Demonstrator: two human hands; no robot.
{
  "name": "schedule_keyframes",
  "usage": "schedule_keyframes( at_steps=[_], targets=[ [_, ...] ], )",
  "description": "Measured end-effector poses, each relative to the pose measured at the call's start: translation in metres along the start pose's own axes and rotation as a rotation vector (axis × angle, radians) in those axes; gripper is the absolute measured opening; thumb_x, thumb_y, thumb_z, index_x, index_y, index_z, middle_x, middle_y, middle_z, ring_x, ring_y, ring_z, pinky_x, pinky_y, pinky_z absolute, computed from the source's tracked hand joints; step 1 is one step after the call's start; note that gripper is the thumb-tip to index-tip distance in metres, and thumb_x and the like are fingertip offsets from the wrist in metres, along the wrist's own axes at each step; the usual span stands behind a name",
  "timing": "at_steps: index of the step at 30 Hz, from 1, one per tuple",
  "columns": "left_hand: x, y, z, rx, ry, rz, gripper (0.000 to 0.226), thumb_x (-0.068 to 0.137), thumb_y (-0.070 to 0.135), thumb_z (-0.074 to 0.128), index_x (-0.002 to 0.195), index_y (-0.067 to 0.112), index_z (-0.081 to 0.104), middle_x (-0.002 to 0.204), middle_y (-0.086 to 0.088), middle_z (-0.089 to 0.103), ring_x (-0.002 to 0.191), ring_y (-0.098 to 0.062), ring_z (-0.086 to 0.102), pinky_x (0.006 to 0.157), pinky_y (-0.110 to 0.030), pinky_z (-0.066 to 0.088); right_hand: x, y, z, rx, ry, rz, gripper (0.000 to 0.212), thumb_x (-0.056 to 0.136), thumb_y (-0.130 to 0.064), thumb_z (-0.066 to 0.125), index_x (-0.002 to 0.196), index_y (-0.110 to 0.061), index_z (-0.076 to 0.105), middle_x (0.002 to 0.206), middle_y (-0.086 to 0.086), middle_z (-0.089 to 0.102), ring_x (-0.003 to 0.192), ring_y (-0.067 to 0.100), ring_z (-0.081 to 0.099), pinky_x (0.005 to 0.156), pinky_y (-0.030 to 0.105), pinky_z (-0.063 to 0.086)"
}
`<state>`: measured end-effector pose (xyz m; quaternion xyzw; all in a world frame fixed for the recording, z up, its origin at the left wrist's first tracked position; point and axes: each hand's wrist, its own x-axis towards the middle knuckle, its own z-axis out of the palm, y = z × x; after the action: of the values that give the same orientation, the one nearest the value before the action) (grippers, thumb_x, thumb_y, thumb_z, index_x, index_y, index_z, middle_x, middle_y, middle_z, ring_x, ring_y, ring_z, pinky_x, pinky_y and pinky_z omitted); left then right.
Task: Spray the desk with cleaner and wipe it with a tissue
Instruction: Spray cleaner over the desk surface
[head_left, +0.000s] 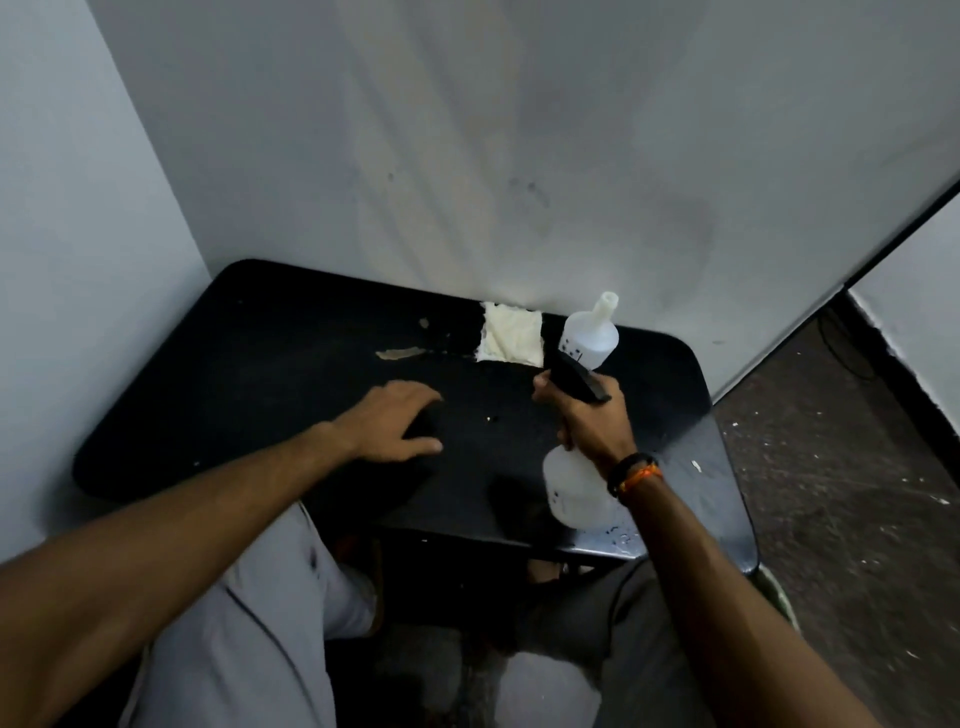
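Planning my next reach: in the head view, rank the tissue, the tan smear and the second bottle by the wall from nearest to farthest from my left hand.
From the left hand:
1. Tan smear, just beyond the fingers.
2. Tissue, farther right by the wall.
3. Second bottle, right of the tissue.

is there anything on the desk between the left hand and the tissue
Nothing visible. The left hand rests on the black desk, and the folded tissue lies farther back by the wall, with only stained bare desk between them. The second bottle stands right of the tissue, off that path.
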<state>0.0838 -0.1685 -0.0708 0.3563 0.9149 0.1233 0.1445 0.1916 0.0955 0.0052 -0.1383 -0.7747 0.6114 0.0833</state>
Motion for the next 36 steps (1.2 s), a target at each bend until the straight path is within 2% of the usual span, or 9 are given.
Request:
schedule_keyframes(
  at_steps=[4, 11, 14, 17, 22, 28, 30, 32, 36],
  targets=[
    [-0.001, -0.041, 0.015, 0.119, -0.101, -0.226, 0.067, 0.101, 0.059, 0.03, 0.159, 0.03, 0.012, 0.169, 0.001, 0.0, 0.155, -0.027, -0.001, 0.123, -0.055, 0.007, 0.008, 0.008, -0.01, -0.09, -0.123, 0.072, 0.015, 0.089, -0.024, 0.071, 0.09, -0.009, 0.073, 0.09, 0.016, 0.074, 0.039, 0.012, 0.049, 0.038, 0.025, 0.04],
    [0.0, -0.057, 0.042, 0.166, -0.134, -0.24, 0.061, 0.104, 0.054, 0.018, 0.159, 0.034, -0.001, 0.168, 0.002, -0.011, 0.155, -0.026, -0.012, 0.121, -0.06, -0.006, 0.01, 0.017, -0.011, -0.371, -0.401, 0.103, 0.012, 0.086, -0.024, 0.073, 0.08, -0.014, 0.076, 0.069, 0.003, 0.073, 0.039, 0.011, 0.054, 0.038, 0.022, 0.041],
    [0.0, -0.058, 0.05, 0.17, -0.107, -0.245, 0.061, 0.104, 0.054, 0.014, 0.159, 0.033, -0.003, 0.168, 0.003, -0.013, 0.154, -0.026, -0.014, 0.121, -0.059, -0.009, 0.008, 0.02, -0.017, -0.417, -0.507, 0.128, 0.012, 0.086, -0.02, 0.074, 0.079, -0.01, 0.075, 0.057, -0.003, 0.067, 0.037, 0.007, 0.053, 0.036, 0.021, 0.04],
    [0.0, -0.056, 0.056, 0.167, -0.064, -0.258, 0.06, 0.104, 0.051, 0.014, 0.159, 0.031, -0.001, 0.168, 0.002, -0.011, 0.154, -0.027, -0.012, 0.121, -0.06, -0.009, 0.003, 0.023, -0.025, -0.462, -0.537, 0.122, 0.021, 0.087, -0.022, 0.074, 0.067, -0.018, 0.07, 0.044, -0.006, 0.06, 0.033, 0.006, 0.05, 0.034, 0.021, 0.038],
    [-0.003, -0.038, 0.07, 0.177, 0.079, -0.285, 0.06, 0.105, 0.047, 0.018, 0.16, 0.026, 0.006, 0.169, 0.001, -0.002, 0.156, -0.027, -0.003, 0.121, -0.061, -0.005, 0.0, 0.027, -0.036, -0.535, -0.526, 0.121, 0.025, 0.086, -0.033, 0.076, 0.074, -0.012, 0.07, 0.044, -0.006, 0.059, 0.036, 0.008, 0.052, 0.037, 0.019, 0.039],
    [-0.004, -0.038, 0.075, 0.178, 0.159, -0.242, 0.059, 0.105, 0.043, 0.016, 0.16, 0.025, 0.008, 0.168, 0.008, 0.006, 0.156, -0.019, 0.005, 0.123, -0.058, 0.001, -0.004, 0.035, -0.042, -0.702, -0.499, 0.062, 0.035, 0.083, -0.045, 0.077, 0.052, -0.034, 0.063, 0.047, -0.012, 0.062, 0.043, 0.0, 0.057, 0.047, 0.014, 0.041],
    [-0.004, -0.039, 0.075, 0.169, 0.174, -0.242, 0.058, 0.105, 0.04, 0.018, 0.16, 0.026, 0.009, 0.168, 0.008, 0.008, 0.155, -0.018, 0.007, 0.123, -0.057, 0.001, -0.004, 0.035, -0.045, -0.758, -0.493, 0.062, 0.021, 0.083, -0.047, 0.075, 0.067, -0.033, 0.073, 0.058, -0.009, 0.067, 0.057, 0.002, 0.062, 0.057, 0.022, 0.05],
    [-0.004, -0.039, 0.076, 0.164, 0.183, -0.239, 0.057, 0.105, 0.039, 0.019, 0.16, 0.026, 0.01, 0.168, 0.009, 0.008, 0.155, -0.018, 0.007, 0.123, -0.057, 0.001, -0.004, 0.032, -0.05, -0.853, -0.482, 0.06, 0.03, 0.082, -0.05, 0.073, 0.099, -0.026, 0.078, 0.078, -0.004, 0.07, 0.077, 0.013, 0.067, 0.073, 0.034, 0.057],
    [-0.004, -0.038, 0.075, 0.144, 0.188, -0.24, 0.056, 0.106, 0.036, 0.021, 0.16, 0.026, 0.011, 0.168, 0.009, 0.009, 0.155, -0.018, 0.007, 0.123, -0.057, 0.0, -0.003, 0.029, -0.073, -0.885, -0.307, 0.083, 0.031, 0.083, -0.046, 0.071, 0.108, -0.03, 0.077, 0.067, -0.007, 0.064, 0.077, 0.019, 0.067, 0.072, 0.032, 0.054]
  ],
)
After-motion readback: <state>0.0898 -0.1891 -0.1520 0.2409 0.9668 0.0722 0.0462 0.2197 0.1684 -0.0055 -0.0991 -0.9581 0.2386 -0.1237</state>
